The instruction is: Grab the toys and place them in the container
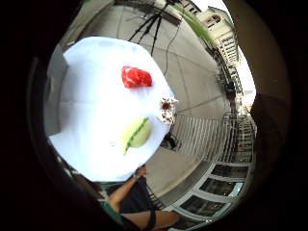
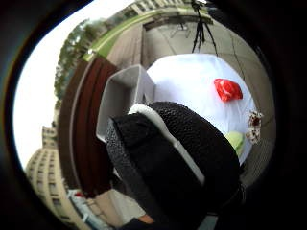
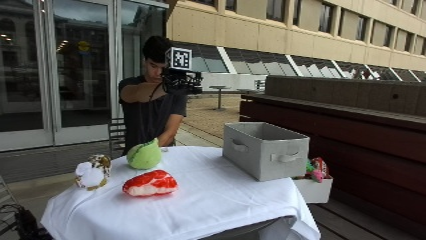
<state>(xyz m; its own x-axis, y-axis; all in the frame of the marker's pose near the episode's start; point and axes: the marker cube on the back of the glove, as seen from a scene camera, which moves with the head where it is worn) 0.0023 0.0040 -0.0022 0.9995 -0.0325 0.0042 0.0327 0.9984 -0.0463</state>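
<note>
A person is standing behind the bench (image 3: 200, 205), which is draped in a white cloth. The gloved right hand (image 3: 180, 81) is raised to about face height, well above the bench and apart from every toy. Its grip cannot be judged: the outside view shows only the black bulk of the glove, and in the thumb-side palm view the gloved part (image 2: 192, 148) filling the foreground does not reveal how the fingers are set. Nothing is seen in the hand.

Three toys are lying on the cloth. The red and white plush toy (image 3: 150, 183) is sitting nearest the front edge of the bench. The green plush toy (image 3: 144, 155) is standing behind it, closer to the person. The small white and brown plush toy (image 3: 92, 173) is resting at the bench's edge, beside the green one and apart from the red one. The little-finger-side palm view is showing the same three from above: red (image 1: 136, 77), green (image 1: 137, 133), and white and brown (image 1: 167, 109) at the cloth's edge.

The grey fabric container (image 3: 265, 149) is standing on the far end of the bench, well apart from the toys, its handles facing outward. Its interior is not visible. Beside the bench, a white box (image 3: 314, 189) is holding small colourful items (image 3: 316, 169).
</note>
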